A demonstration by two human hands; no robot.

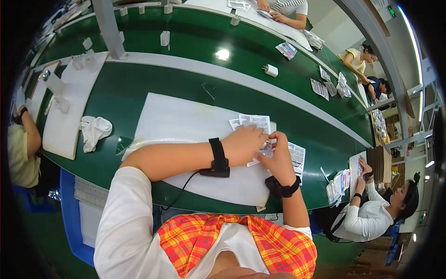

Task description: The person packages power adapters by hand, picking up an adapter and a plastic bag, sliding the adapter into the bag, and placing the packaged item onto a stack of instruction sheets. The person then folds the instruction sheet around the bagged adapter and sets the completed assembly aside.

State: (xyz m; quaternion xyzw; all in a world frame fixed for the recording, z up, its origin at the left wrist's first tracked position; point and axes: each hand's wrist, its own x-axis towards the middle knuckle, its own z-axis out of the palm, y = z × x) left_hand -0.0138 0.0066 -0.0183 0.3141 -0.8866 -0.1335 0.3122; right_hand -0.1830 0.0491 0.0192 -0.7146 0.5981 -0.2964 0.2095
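**Clear plastic piece caught between two hands**

The clear plastic piece (266,149) lay between the hands, above the white mat (172,122) and towards its right end. Much of it was covered, so its long axis could not be told. The left hand (245,145) sat at its 9 o'clock, palm down, fingers reaching over towards it; whether those fingers pinched anything could not be told. The right hand (279,159) stood at its 4 o'clock, thumb and forefinger curled round to pinch its edge. Neither hand was clearly the nearer, for both were right up against it.

A printed sheet (260,119) lay at 12 o'clock, just beyond the left fingers, and another leaflet (297,157) at 3 o'clock, beside the right hand. Farther out on the green desk (121,80), a crumpled white cloth (95,132) lay at 9 o'clock and some packets (338,187) at 4 o'clock. A white plug (271,70) lay well off at 12 o'clock.
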